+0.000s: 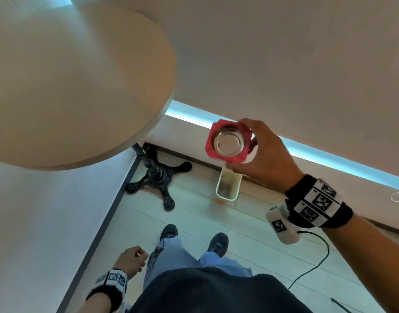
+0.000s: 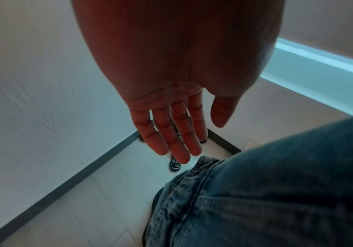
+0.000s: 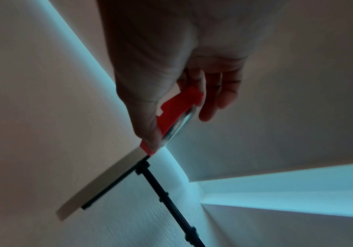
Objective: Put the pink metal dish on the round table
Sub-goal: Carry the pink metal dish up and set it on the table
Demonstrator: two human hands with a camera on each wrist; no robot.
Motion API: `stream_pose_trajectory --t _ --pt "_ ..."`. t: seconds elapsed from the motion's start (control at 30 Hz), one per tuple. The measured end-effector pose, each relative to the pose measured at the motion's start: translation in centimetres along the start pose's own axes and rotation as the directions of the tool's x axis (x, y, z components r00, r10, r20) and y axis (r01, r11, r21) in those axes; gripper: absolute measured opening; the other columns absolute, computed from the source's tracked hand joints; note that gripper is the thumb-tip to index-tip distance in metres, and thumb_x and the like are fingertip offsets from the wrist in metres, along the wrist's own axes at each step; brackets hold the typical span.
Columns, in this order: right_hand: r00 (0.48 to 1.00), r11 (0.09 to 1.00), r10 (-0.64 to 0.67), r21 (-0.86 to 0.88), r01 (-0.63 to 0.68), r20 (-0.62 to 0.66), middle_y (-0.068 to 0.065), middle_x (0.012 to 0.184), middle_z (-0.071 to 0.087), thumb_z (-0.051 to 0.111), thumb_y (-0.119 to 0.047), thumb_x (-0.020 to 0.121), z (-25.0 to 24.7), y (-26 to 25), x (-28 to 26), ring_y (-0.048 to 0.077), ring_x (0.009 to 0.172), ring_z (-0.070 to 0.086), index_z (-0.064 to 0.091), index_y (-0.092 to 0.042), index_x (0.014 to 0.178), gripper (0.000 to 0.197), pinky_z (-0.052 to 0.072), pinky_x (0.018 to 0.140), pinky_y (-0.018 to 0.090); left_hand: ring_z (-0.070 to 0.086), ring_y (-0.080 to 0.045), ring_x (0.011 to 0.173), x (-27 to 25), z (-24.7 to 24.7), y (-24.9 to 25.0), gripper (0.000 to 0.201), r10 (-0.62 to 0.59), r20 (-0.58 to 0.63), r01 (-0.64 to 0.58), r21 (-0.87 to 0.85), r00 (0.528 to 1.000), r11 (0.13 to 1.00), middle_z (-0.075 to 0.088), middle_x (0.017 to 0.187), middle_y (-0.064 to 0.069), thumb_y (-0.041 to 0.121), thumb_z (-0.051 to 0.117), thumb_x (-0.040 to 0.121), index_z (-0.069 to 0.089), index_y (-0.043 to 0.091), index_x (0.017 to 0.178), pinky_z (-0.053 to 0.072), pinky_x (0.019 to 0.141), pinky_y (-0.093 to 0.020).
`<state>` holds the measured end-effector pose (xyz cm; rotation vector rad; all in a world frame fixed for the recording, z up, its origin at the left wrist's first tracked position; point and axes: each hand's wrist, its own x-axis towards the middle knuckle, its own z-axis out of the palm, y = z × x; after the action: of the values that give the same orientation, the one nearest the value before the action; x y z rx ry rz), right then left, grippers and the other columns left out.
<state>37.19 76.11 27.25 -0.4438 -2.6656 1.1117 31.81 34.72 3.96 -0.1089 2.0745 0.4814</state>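
The pink metal dish (image 1: 229, 141), a pink square frame around a shiny steel bowl, hangs in the air to the right of the round table (image 1: 81, 86). My right hand (image 1: 261, 154) grips it from the right, thumb on its near edge and fingers on the far edge. In the right wrist view the dish (image 3: 179, 107) shows edge-on between thumb and fingers, with the round table (image 3: 99, 185) beyond it. My left hand (image 1: 132, 259) hangs by my left thigh holding nothing; the left wrist view shows its fingers (image 2: 171, 133) straight and relaxed.
The table stands on a black cast-iron pedestal base (image 1: 158, 177) in a corner between two walls. A white bin (image 1: 228, 185) sits on the floor under the dish. A black cable (image 1: 316, 265) trails over the floor at right. My feet (image 1: 194, 238) stand near the base.
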Motion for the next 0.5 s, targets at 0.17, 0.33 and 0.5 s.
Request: stream_pose_trajectory --t 0.17,0.33,0.5 --pt "0.995 0.991 -0.097 -0.090 0.098 0.014 -0.010 0.120 0.053 0.091 -0.046 0.062 0.4 -5.7 5.0 -0.005 0.088 0.053 0.046 -0.017 0.137 0.092 0.036 0.075 -0.001 0.067 -0.021 0.054 0.9 -3.3 -3.0 0.018 -0.027 -0.010 0.027 0.024 1.000 0.999 0.075 0.068 -0.008 0.020 0.061 0.088 0.066 0.012 0.073 0.059 0.066 -0.032" --pt "0.993 0.983 -0.117 -0.138 0.120 0.034 -0.010 0.123 0.051 0.090 -0.050 0.062 3.5 -11.0 10.0 -0.006 0.086 0.051 0.045 -0.017 0.140 0.097 0.036 0.074 0.000 0.073 -0.023 0.073 3.9 -8.3 -4.9 0.020 -0.043 0.014 0.042 0.034 0.999 0.999 0.076 0.077 -0.007 0.029 0.061 0.086 0.067 0.014 0.074 0.059 0.076 -0.033" --pt "0.996 0.983 -0.085 -0.163 0.085 0.007 -0.008 0.124 0.054 0.087 -0.057 0.061 8.2 -15.9 13.9 0.004 0.092 0.054 0.047 -0.017 0.139 0.096 0.042 0.083 0.012 0.071 -0.019 0.075 8.4 -15.0 -6.6 0.018 -0.008 0.081 0.003 0.054 0.997 0.999 0.075 0.080 -0.004 0.029 0.061 0.086 0.064 0.021 0.071 0.056 0.071 -0.025"
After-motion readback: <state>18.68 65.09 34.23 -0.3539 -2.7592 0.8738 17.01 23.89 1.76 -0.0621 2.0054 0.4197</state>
